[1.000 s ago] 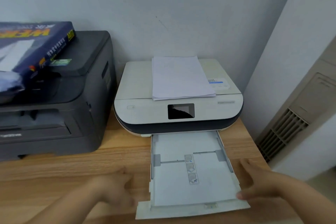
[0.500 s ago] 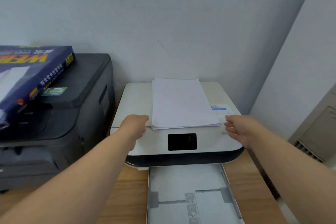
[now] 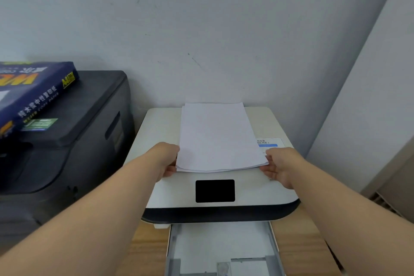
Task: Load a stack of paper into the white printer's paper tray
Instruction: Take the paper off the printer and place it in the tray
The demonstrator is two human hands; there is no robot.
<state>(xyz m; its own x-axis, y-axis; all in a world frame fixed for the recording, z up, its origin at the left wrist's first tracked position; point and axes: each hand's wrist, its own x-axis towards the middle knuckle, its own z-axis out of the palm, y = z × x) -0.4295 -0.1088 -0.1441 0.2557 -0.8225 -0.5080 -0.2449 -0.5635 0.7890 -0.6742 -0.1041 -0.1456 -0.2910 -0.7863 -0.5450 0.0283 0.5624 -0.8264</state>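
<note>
A stack of white paper point(image 3: 216, 136) lies on the lid of the white printer point(image 3: 161, 127). My left hand point(image 3: 164, 157) grips the stack's near left corner, fingers tucked under the edge. My right hand point(image 3: 279, 164) grips the near right corner the same way. The near edge of the stack is lifted slightly off the lid. The printer's paper tray point(image 3: 221, 246) is pulled out at the bottom of the view, with no paper in it and grey guides showing.
A black printer point(image 3: 74, 141) stands to the left with a blue ream of copy paper point(image 3: 33, 94) on top. A wall runs close behind both printers. A white panel point(image 3: 369, 107) and a vent point(image 3: 385, 201) are on the right. The wooden table point(image 3: 147, 248) shows beside the tray.
Both hands left the pulled-out tray, reached up to the printer lid and closed on the near corners of the paper stack. The view tilted upward.
</note>
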